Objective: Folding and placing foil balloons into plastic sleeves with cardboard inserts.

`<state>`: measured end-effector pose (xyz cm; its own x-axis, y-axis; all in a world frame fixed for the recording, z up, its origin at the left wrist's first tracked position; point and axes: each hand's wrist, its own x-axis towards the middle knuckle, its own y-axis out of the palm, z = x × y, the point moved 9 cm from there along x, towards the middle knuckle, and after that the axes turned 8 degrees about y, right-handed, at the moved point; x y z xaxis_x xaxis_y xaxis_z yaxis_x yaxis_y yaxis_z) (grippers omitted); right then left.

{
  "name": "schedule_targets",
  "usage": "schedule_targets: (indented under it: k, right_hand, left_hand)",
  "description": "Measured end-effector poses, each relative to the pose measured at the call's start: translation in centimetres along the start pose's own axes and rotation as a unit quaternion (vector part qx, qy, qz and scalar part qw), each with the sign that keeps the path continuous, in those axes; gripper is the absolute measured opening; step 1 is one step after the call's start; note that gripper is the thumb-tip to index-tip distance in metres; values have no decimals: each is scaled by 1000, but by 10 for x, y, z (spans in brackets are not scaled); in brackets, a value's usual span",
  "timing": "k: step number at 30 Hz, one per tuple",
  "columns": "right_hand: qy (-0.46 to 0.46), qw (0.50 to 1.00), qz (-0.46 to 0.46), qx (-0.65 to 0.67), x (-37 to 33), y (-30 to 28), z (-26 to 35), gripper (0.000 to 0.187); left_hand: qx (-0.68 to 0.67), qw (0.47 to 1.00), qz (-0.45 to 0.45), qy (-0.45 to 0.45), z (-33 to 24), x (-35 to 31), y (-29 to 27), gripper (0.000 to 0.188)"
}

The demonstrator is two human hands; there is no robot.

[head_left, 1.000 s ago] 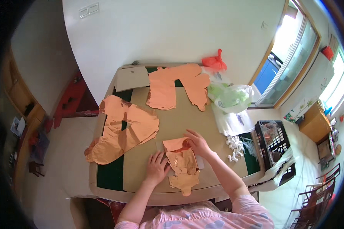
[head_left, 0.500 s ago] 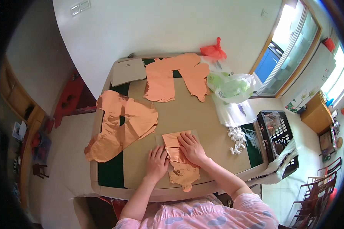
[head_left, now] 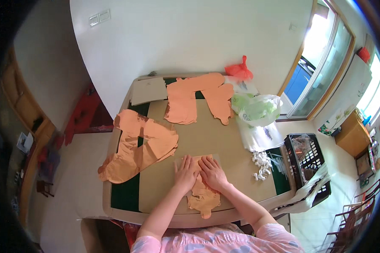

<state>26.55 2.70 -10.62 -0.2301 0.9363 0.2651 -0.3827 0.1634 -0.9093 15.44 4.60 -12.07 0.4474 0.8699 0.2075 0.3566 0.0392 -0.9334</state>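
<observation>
A folded, copper-coloured foil balloon lies near the table's front edge, its small rounded tab toward me. Flat on its far part rests my left hand, fingers stretched out. Beside it my right hand also presses down with straight fingers, the two hands almost touching. Between and under them much of the foil is hidden. A thin pale sheet shows beneath the foil's far end; whether it is card or a clear bag I cannot tell. More flat copper foil balloons lie at the left, and a further pile at the back.
Grey-brown card pieces sit at the back left. Along the right are a red plastic bag, a green-white bag, clear sleeves, small white curled pieces and clear sticks. A black crate stands beyond the table edge.
My left hand has moved from the foil's left edge onto its top, next to my right hand. The far end of the foil is now mostly covered. The view has tilted slightly upward.
</observation>
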Motion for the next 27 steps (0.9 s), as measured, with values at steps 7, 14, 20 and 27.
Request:
schedule_targets:
  k: [7,14,20,27]
  right_hand:
    - [44,997,59,-28,5,1,9,47]
    - [64,997,48,3,20,22,8,46]
    - [200,977,69,-1,7,-8,-60,48]
    - [264,937,-22,226,-18,-35,-54,21]
  left_hand:
    - [11,999,39,-10,8,-13,8,65]
    - [54,998,29,-1,7,-14,9,67]
    - [12,1000,-6,8,6,-16,4,66]
    - [29,999,-26,16,8,-17,1,62]
